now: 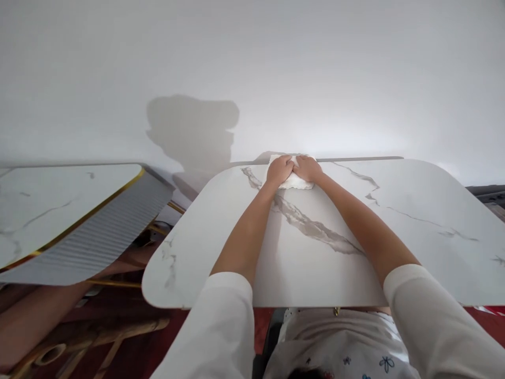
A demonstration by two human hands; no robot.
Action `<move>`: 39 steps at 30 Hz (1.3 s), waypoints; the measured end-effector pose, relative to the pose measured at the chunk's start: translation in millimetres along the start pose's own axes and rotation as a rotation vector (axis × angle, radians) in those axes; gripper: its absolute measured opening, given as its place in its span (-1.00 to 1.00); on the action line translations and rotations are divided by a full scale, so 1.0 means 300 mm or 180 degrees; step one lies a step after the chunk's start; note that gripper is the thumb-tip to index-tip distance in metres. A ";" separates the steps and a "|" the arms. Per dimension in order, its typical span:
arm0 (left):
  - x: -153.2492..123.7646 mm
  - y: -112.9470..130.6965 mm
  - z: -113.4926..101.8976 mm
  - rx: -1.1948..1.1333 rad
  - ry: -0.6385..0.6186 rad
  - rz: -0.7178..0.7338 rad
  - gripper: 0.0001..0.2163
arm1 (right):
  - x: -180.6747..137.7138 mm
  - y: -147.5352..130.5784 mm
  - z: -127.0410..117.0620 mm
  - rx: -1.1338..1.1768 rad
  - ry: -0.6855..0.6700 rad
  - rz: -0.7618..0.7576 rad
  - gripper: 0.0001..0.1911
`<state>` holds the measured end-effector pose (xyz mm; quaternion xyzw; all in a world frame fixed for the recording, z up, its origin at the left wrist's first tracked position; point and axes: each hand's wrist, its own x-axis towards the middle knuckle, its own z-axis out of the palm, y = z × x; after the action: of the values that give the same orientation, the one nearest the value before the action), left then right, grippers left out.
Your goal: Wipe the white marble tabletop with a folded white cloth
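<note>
Both arms reach straight out across a white marble-patterned tabletop [221,237] to its far edge. There a white cloth [294,183] with a wavy edge lies bunched under my hands. My left hand [280,170] presses on the cloth's left part, its fingers bent over the fabric. On the right part, my right hand [307,169] grips it in the same way, and the fingers of both hands meet in the middle. Much of the cloth is hidden beneath the hands.
A pale wall [335,68] rises directly behind the tabletop. To the left stands another marble-patterned piece [51,205] with gold trim and a ribbed grey side [94,237]. Wooden or bamboo furniture [106,337] is below it, over a red floor. A dark object [489,193] is at the right edge.
</note>
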<state>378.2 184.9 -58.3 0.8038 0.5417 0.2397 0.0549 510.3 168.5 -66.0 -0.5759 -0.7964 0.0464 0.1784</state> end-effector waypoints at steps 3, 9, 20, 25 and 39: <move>0.052 -0.022 0.006 0.0155 -0.0154 -0.0271 -0.70 | 0.047 0.014 0.011 0.0041 0.0017 0.0176 -0.54; 0.105 -0.035 0.016 0.0341 -0.0272 -0.0486 -0.67 | 0.095 0.031 0.017 0.0138 -0.0163 0.0376 -0.55; -0.013 0.011 -0.007 0.0596 -0.0073 0.0055 -0.69 | 0.006 0.004 0.023 -0.0087 0.0200 -0.0079 -0.51; -0.140 0.051 -0.025 0.0731 -0.0033 0.0395 -0.67 | -0.139 -0.056 0.008 -0.0239 0.0087 -0.0074 -0.40; -0.784 0.256 -0.201 0.0618 -0.0493 0.0311 -0.51 | -0.784 -0.361 -0.097 -0.0553 0.0171 -0.0371 -0.37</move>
<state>346.1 -67.7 -55.1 0.8469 0.5167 0.1257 0.0068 486.7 -91.1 -62.9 -0.5430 -0.8245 -0.0486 0.1515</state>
